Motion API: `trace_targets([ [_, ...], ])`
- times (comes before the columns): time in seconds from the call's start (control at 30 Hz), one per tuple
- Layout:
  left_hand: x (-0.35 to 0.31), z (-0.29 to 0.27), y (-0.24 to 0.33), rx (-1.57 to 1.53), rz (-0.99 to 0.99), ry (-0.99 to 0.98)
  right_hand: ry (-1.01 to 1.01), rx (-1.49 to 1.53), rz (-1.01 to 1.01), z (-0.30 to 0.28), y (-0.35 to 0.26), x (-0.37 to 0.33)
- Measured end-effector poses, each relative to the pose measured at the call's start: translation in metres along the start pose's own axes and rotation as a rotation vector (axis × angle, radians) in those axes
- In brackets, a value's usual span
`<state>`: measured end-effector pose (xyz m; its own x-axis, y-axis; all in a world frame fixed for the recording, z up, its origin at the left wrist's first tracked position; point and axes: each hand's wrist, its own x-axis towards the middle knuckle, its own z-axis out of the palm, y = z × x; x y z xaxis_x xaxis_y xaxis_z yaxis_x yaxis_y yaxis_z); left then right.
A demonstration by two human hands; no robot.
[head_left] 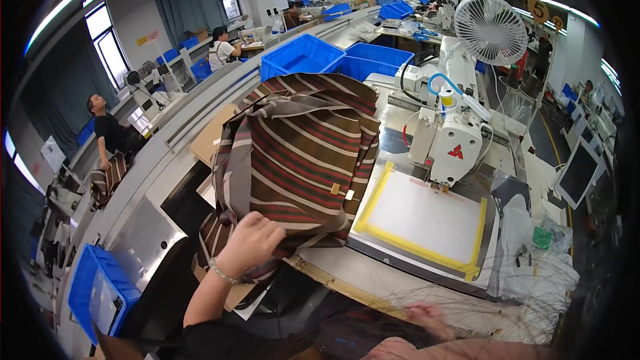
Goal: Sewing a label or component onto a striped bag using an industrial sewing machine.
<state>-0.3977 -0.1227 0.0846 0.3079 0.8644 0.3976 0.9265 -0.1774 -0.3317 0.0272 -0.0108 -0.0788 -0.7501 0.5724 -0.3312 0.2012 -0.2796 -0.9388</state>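
Left hand [252, 243]: fingers curled and grip closed on the near left edge of the striped cloth [300, 140], back of the hand upward; a pale bracelet [223, 272] sits round the wrist. Right hand [427, 317]: low in the view by the near edge of the worktop [320, 260], blurred and partly behind strands of hair; state of its grip cannot be told.

Cloth: brown with red, grey and cream stripes, heaped in folds on the worktop, left of the sewing machine [460, 140]. A grey band runs down its left side; two small tabs, one tan [335, 189] and one pale [349, 195], show near its right edge.

Under the machine head lies a white sheet [423, 213], bordered with yellow tape [375, 197] on its left, near and right sides. Clear plastic [533, 253] lies to the right of the sheet (crumpled, a green patch showing through). Beyond the cloth, two blue bins [303, 57] stand side by side; a white fan [490, 29] is above and behind the machine. At far left, well apart, a seated co-worker [117, 133] in a dark top has a hand at another striped piece [110, 177]
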Motion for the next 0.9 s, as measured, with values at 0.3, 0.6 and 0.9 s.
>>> trace_targets([
  [0.3, 0.054, -0.007, 0.112, -0.073, 0.396, 0.207, -0.452, 0.897, -0.197, 0.124, -0.055, 0.044],
  [0.6, 0.061, 0.026, 0.171, -0.282, 0.623, 0.432, 0.252, 0.613, -0.184, 0.065, -0.092, 0.064],
  [0.9, 0.021, 0.117, 0.166, -0.43, 0.615, 0.141, 0.532, 0.549, -0.425, -0.087, -0.096, -0.017],
])
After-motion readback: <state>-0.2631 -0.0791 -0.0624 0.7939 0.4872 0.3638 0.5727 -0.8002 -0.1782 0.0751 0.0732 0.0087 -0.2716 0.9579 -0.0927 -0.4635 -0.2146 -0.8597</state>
